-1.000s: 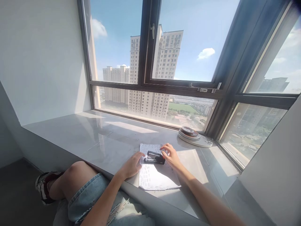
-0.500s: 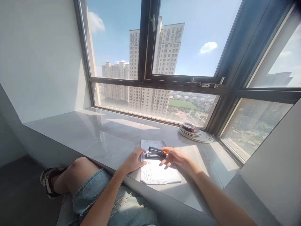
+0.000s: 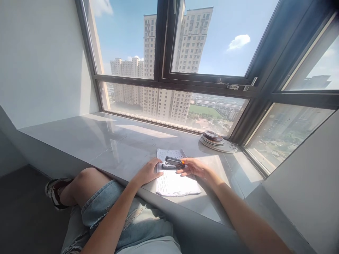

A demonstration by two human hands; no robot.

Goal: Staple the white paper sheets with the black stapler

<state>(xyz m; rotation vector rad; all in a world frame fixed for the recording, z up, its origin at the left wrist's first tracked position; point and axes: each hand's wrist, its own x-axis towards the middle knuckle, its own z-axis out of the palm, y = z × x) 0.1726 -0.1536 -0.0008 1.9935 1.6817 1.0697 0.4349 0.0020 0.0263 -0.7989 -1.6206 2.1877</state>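
Several stacked plates [image 3: 212,138] near the window frame [image 3: 201,84], right hand [image 3: 194,167] gripping stapler [image 3: 173,163] over marked paper [image 3: 177,184], left hand [image 3: 148,172] open

The paper [image 3: 178,185] lies on the sill [image 3: 129,150] near its front edge, the stapler [image 3: 173,163] over the paper's far half. Stacked plates [image 3: 212,143] sit behind and right, beside the window [image 3: 127,78]. The left wall [image 3: 39,67] borders the sill.

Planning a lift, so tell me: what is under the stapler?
Under the stapler lies the paper, with rows of short dark marks, on the sill. Any marks directly beneath the stapler or behind the right hand cannot be seen.
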